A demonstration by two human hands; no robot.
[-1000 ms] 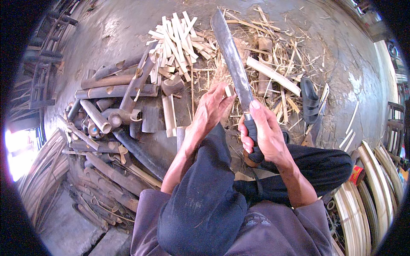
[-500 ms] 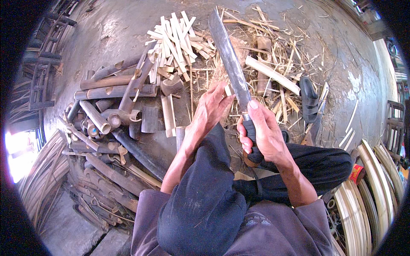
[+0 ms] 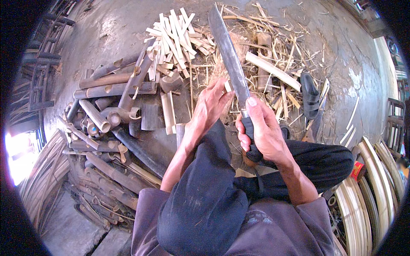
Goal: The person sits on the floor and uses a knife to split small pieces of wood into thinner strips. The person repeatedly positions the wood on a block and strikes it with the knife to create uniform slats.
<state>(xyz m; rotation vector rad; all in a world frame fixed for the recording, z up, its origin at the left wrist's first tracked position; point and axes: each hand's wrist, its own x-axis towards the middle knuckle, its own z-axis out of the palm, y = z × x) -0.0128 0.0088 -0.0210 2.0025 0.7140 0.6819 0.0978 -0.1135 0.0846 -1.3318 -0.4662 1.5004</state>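
My right hand [image 3: 264, 128] is wrapped round the black-bound handle of a long machete [image 3: 230, 55], thumb laid along the base of the blade. The blade points away from me and leans slightly left. Just left of it, my left hand [image 3: 212, 100] pinches a short pale bamboo strip [image 3: 227, 86], whose end shows between thumb and fingers beside the blade; most of the strip is hidden by the hand. Ahead of the left hand lies a heap of pale split bamboo strips [image 3: 177, 36]. A longer pale split piece [image 3: 273, 70] rests right of the blade.
Dark bamboo tubes [image 3: 115, 90] are piled at the left, with a stack of bamboo lengths [image 3: 111, 175] nearer me. Shavings [image 3: 294, 55] litter the floor. A dark sandal [image 3: 309, 96] sits to the right. Bundled long strips [image 3: 376, 179] stand at the lower right.
Both hands keep their grips and nearly their places. The machete has shifted very slightly toward me; little else differs.
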